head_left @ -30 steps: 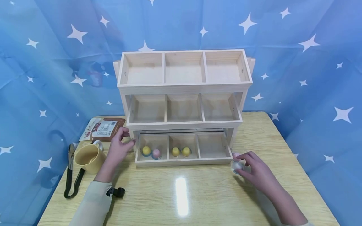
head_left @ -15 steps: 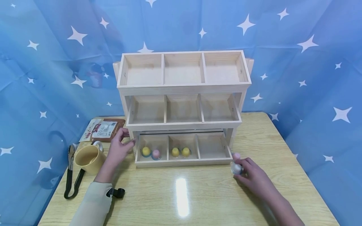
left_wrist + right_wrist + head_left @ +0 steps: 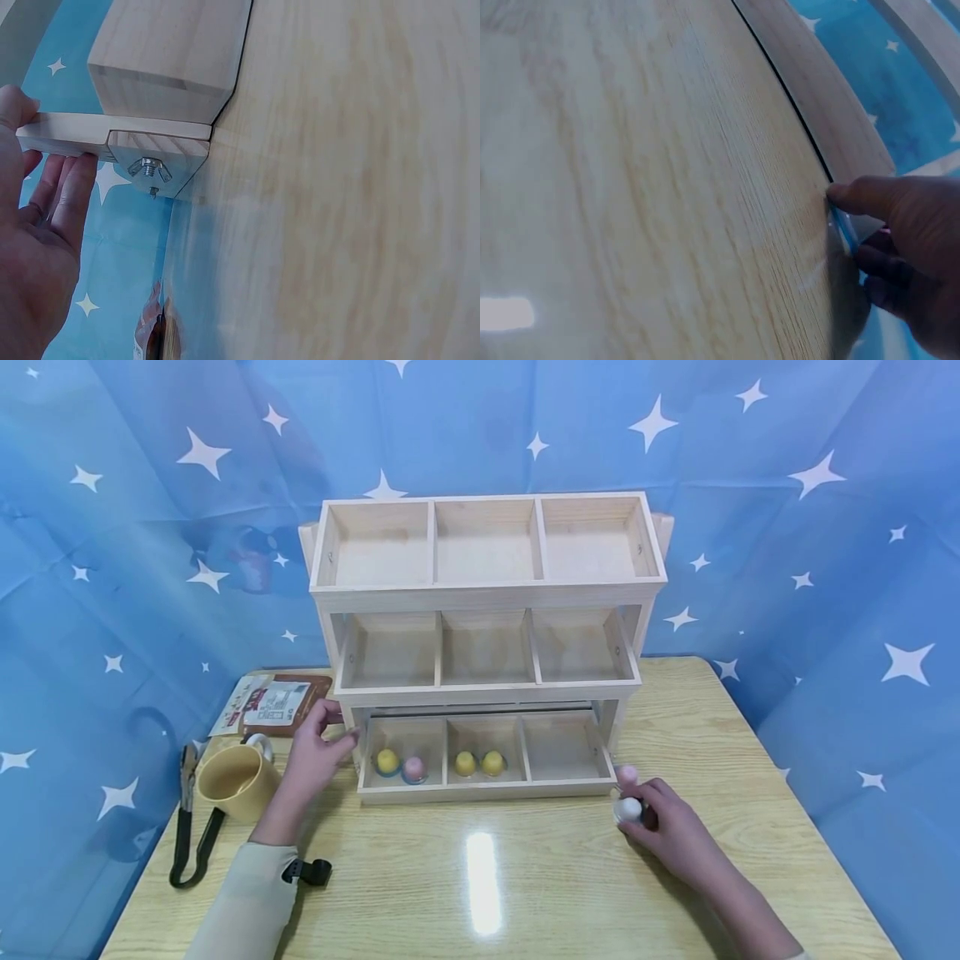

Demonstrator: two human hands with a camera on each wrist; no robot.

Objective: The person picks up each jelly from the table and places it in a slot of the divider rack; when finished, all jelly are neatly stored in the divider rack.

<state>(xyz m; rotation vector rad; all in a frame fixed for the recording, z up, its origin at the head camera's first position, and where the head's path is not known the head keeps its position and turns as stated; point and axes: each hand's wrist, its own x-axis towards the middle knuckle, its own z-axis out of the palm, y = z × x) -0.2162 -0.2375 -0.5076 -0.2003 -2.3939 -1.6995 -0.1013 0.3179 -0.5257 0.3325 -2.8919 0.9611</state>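
Note:
My left hand [image 3: 318, 756] holds the left upright [image 3: 67, 133] of the wooden three-tier rack [image 3: 487, 596]; its thumb and fingers lie on opposite faces of the board. Beside the rack's bottom right corner, my right hand [image 3: 671, 831] pinches a small white round piece in a clear cup [image 3: 627, 810], low at the table. A pink round piece [image 3: 626, 775] stands just behind it, touching or close to the fingers. In the right wrist view the right hand [image 3: 922, 247] hides most of the cup. The bottom tray [image 3: 487, 791] contains yellow pieces [image 3: 465, 763] and one pink piece [image 3: 413, 767].
A tan mug [image 3: 238, 781], tongs with black handles [image 3: 183, 835] and a brown packet [image 3: 281, 703] lie to the left, near the left forearm. A wing nut [image 3: 150, 169] sticks out from the rack's side. Blue star-printed cloth [image 3: 825, 568] surrounds the table [image 3: 570, 877].
My right fingers have lowered and closed about the white piece's clear cup, and the white piece now shows more plainly. The left hand keeps its hold on the rack.

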